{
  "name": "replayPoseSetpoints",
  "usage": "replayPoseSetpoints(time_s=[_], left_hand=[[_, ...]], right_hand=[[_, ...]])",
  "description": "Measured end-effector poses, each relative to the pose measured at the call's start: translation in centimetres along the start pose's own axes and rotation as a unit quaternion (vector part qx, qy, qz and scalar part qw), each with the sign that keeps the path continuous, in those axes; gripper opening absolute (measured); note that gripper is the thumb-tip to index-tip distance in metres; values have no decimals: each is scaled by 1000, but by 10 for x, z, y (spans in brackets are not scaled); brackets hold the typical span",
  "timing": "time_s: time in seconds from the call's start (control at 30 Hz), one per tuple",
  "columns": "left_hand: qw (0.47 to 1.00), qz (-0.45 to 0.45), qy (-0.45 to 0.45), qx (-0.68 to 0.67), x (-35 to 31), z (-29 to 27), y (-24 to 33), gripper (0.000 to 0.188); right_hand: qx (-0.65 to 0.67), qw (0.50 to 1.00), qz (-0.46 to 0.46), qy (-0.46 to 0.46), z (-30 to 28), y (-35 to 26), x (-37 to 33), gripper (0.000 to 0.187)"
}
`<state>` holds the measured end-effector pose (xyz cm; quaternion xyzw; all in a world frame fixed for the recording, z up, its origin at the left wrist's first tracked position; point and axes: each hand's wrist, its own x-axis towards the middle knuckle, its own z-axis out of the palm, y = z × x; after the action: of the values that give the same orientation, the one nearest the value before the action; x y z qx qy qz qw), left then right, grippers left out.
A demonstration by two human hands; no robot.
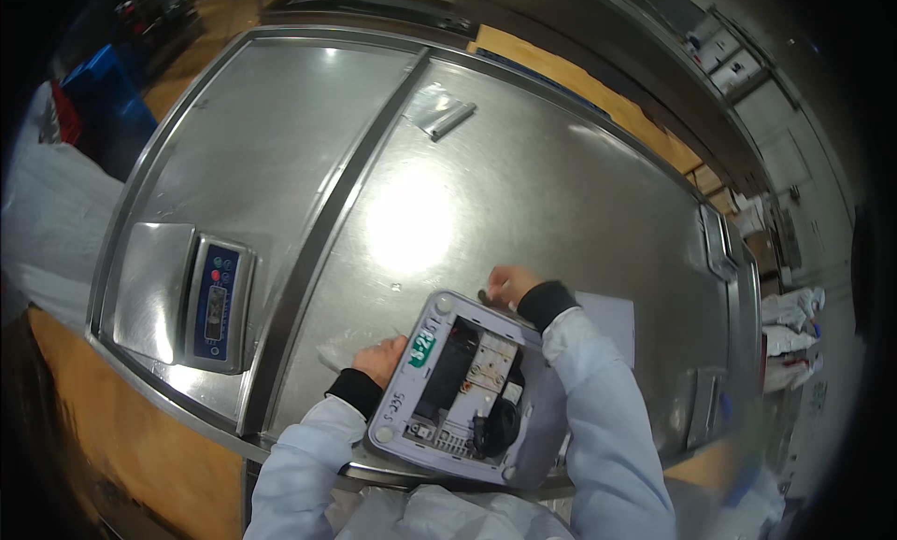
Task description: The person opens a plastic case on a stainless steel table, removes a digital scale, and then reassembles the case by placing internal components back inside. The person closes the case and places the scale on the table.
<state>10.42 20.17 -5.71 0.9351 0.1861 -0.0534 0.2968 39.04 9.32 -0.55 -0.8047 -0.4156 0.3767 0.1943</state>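
Observation:
An upturned light-grey bench scale lies tilted at the near edge of the steel table, with round feet at its corners. Its underside is uncovered, exposing a dark block, metal plates and a coiled black cable. My left hand grips the housing along its left side, the fingertips partly hidden. At the far edge of the housing, my right hand has its fingers curled together beside a small dark piece. Whether those fingers hold that piece is unclear.
Another scale with a blue panel stands on the left table section, past a raised divider. Farther back lies a roll of clear plastic. A white sheet rests beside my right forearm. Metal pieces sit near the right rim.

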Motion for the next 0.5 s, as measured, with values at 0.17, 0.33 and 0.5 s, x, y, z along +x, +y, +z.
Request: replayPoseSetpoints(time_s=[0.17,0.33,0.5], left_hand=[[939,-54,215,-261,-28,4,-29,36],[928,-63,200,-309,-105,-15,-15,44],[914,-117,279,-270,-118,-18,18,44]], right_hand=[[227,913,0,339,-47,18,-143,25],[228,864,130,431,67,49,-293,24],[182,810,272,486,128,89,-331,27]])
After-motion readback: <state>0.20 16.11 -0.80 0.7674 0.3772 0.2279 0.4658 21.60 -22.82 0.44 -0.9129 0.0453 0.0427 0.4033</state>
